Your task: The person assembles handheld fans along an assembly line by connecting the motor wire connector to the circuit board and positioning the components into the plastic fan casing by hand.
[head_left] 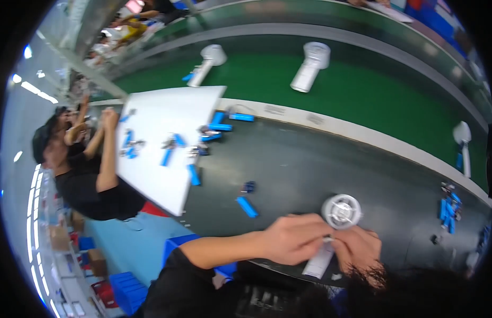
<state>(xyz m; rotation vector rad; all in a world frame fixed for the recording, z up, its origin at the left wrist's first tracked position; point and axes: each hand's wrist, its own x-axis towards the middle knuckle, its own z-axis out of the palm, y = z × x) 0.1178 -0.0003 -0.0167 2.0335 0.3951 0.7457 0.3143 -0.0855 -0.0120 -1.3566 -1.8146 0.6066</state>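
Head view, work at the neck: the white handheld fan (341,211) appears to be worked on at the point where its round head meets its handle; fine fingertip work is judged to be in hand, though the exact operation cannot be told through the blur.
Next move: steadiness of the fan is judged to be called for, with the small pale piece (327,239) kept under control between the fingertips and the grip kept light.
Left hand (293,238): the fingers are curled and drawn together, with the tips closed at the fan's neck beside the small pale piece.
Right hand (360,246): the fingers are bent in around the other side of the neck, closed on the fan; part of this hand is hidden by dark hair.
Between the hands: almost no gap is left, and the fingertips are brought together at the neck; whether they touch cannot be told.
White fan: it is held over the near edge of the desk (309,159), head uppermost, handle pointing down toward the body.
Blue cylinder (247,206): it is left lying on the desk, near the left hand but untouched.
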